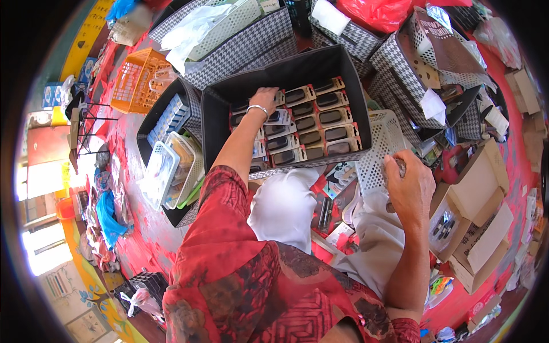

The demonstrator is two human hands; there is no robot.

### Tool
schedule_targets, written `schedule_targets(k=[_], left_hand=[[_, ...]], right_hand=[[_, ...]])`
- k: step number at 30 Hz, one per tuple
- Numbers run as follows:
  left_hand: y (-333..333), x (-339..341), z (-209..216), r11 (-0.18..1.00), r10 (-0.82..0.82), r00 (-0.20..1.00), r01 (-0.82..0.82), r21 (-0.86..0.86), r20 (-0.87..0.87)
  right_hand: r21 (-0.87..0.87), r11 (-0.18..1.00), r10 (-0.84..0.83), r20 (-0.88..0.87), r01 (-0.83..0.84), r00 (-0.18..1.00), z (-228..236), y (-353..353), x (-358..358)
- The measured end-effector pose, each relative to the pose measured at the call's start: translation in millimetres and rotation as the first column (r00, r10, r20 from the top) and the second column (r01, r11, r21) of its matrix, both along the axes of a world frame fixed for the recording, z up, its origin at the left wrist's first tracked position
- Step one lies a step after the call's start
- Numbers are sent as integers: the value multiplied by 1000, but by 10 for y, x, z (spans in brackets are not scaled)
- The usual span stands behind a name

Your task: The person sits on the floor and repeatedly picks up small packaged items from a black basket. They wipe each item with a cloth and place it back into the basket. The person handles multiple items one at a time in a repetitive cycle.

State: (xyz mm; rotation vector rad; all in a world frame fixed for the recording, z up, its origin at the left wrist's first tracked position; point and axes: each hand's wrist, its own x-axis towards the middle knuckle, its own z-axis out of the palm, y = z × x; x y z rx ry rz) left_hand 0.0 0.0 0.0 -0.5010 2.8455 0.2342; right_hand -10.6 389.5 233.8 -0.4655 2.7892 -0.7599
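A dark fabric storage box with a houndstooth outside stands before me. Inside, rows of blister packs hold dark oval items on cards, their kind unclear. My left hand, with a bracelet on the wrist, reaches into the box's left part and rests on packs, fingers extended and fingertips partly hidden. Outside the box, at the right, my right hand is raised with curled fingers. Something small and greyish seems to be in its grip, but I cannot make it out. Beside that hand is a white perforated basket.
More houndstooth boxes surround the work area. An orange crate stands at the far left, near a white basket of packages. On the right, an open cardboard box holds small dark items. Loose goods lie on the red floor.
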Motion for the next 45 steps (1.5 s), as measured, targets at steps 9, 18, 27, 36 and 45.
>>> schedule_targets(k=[9, 18, 27, 36, 45], left_hand=[[-53, -232, -69, 996, -88, 986, 91, -12, 140], [-294, 111, 19, 982, -120, 966, 150, 118, -228], [76, -49, 80, 1000, 25, 964, -25, -3, 264], [235, -126, 44, 981, 190, 957, -175, -87, 218], [174, -113, 91, 960, 280, 946, -281, -16, 164]], right_hand=[[22, 999, 30, -5, -29, 1000, -40, -131, -13], [2, 995, 96, -65, -96, 993, -97, -185, 63], [8, 998, 63, -36, -62, 997, -69, -190, 68], [-12, 999, 46, -52, -47, 998, -38, -154, 63], [3, 996, 93, -74, -93, 993, -51, -142, 69]])
